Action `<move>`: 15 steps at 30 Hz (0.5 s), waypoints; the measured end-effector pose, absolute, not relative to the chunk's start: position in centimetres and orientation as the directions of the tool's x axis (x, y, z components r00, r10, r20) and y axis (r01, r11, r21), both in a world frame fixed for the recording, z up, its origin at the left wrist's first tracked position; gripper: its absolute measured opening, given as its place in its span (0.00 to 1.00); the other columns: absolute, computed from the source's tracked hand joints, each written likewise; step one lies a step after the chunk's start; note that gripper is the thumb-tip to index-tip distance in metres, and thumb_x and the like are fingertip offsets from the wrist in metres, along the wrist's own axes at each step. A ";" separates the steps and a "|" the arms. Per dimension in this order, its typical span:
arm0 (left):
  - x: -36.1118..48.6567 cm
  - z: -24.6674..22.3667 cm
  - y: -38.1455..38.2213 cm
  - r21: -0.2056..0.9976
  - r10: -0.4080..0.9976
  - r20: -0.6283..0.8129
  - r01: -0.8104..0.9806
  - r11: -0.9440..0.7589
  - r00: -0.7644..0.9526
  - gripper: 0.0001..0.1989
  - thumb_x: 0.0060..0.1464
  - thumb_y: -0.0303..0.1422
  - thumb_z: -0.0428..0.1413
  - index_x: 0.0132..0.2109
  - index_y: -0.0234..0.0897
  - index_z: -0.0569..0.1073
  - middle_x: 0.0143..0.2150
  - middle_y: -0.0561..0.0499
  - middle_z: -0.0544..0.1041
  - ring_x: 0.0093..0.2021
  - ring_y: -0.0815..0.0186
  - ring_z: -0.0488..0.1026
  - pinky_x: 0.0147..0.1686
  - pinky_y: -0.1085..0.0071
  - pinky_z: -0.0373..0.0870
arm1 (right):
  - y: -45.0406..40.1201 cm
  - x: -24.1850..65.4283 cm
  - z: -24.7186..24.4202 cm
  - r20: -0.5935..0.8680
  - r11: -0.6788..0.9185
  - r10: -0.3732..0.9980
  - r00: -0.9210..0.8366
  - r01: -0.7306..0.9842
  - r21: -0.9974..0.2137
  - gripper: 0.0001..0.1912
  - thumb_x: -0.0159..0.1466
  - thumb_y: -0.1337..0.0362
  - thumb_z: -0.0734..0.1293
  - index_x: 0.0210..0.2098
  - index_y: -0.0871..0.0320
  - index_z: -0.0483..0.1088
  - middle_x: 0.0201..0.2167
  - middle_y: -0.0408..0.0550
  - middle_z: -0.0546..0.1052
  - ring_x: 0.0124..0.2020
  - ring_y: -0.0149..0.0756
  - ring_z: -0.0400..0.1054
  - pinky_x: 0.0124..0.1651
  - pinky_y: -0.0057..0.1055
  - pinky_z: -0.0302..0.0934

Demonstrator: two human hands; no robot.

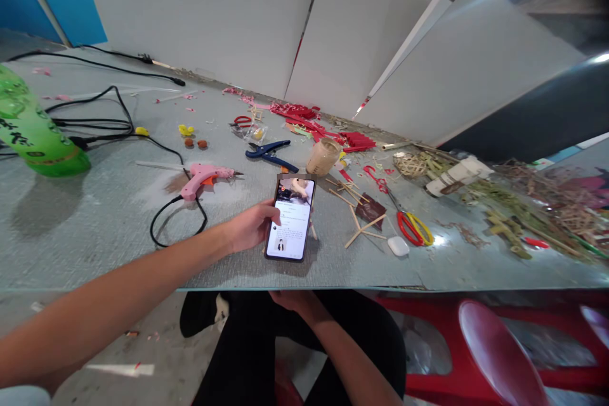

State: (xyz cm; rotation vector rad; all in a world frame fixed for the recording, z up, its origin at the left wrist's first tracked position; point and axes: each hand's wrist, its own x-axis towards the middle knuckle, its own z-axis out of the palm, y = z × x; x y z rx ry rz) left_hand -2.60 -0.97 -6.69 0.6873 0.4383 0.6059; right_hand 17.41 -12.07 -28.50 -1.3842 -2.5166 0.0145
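Left hand [250,227] closed on the phone's [290,235] left edge, thumb over screen. I read phone at worktop's [228,274] near edge, long axis pointing away from the body. Right hand [291,300] lower, partly hidden; can't tell its grip.

2 brown balls [202,144] beside yellow pieces [186,130]; green bottle [40,133] near black cable [98,138]; pink glue gun [203,176] on table [228,273].

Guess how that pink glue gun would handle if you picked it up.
The pink glue gun probably feels stiff, since its body looks like hard plastic. It lies flat, so it seems unlikely to roll. Its looped black cord may drag.
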 end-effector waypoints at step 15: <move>-2.5 -5.8 -1.0 0.571 0.590 -0.279 -0.363 0.736 0.758 0.26 0.59 0.32 0.55 0.62 0.26 0.74 0.62 0.36 0.78 0.63 0.49 0.74 0.64 0.56 0.66 | -12.0 17.3 -29.2 0.243 0.558 0.810 -0.533 0.829 -0.042 0.23 0.70 0.57 0.64 0.61 0.58 0.75 0.60 0.54 0.77 0.69 0.53 0.63 0.77 0.48 0.47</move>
